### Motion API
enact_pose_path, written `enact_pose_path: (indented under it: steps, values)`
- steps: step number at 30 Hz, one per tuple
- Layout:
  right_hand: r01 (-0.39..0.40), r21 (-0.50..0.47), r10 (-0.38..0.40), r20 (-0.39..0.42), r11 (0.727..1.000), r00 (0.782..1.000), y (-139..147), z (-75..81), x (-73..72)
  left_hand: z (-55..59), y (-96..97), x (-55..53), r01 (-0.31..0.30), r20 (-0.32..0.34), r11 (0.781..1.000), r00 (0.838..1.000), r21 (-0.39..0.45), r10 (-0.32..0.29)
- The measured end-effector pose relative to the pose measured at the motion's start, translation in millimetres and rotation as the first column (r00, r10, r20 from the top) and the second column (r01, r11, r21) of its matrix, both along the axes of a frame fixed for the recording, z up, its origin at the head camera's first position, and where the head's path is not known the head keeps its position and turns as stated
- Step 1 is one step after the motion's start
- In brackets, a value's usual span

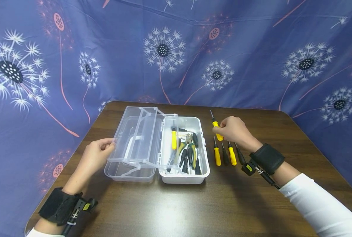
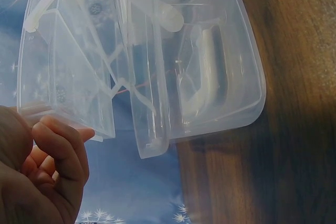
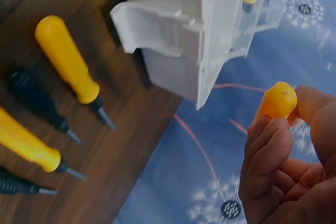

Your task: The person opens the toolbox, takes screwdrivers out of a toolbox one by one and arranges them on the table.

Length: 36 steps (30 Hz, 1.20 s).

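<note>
My left hand (image 1: 97,153) pinches the outer edge of a clear plastic tray (image 2: 47,87), one of the folding trays joined to the toolbox lid. The clear lid (image 1: 116,176) lies folded back on the left of the white toolbox (image 1: 183,180). Over the table to the right of the box, my right hand (image 1: 235,131) holds a screwdriver (image 3: 275,100) by its yellow handle, shaft pointing away. A yellow screwdriver (image 1: 174,140) lies at the box's left side, seen partly through clear plastic. Inside the box are pliers (image 1: 193,158) and several dark-handled tools.
On the brown table (image 1: 176,210), right of the box, lie two yellow screwdrivers (image 1: 217,156) and two black screwdrivers (image 1: 225,156) in a row. A white latch (image 3: 152,27) sticks out from the box's right side. Behind the table hangs a blue dandelion-print cloth (image 1: 119,49).
</note>
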State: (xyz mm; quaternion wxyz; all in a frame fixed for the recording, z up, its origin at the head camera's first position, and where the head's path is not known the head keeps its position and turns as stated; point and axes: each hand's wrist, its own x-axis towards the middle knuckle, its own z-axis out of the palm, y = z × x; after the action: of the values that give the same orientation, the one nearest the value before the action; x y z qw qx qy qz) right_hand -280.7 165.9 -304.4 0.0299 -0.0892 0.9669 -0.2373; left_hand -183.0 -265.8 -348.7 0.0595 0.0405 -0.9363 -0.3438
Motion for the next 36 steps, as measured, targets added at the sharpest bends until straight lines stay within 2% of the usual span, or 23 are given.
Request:
enact_pose_path:
  steps: [10,36]
  values:
    - [0.052,0.043,-0.052,-0.007,0.998,0.999,32,0.5,3.9,-1.1,-0.2,0.2,0.005,-0.015,1.000,1.000,-0.011,-0.005]
    - [0.162,0.112,-0.161,-0.020,0.980,0.987,117,-13.8,10.2,-3.4,-3.1,-3.9,0.019,-0.023,1.000,1.000,0.002,-0.019]
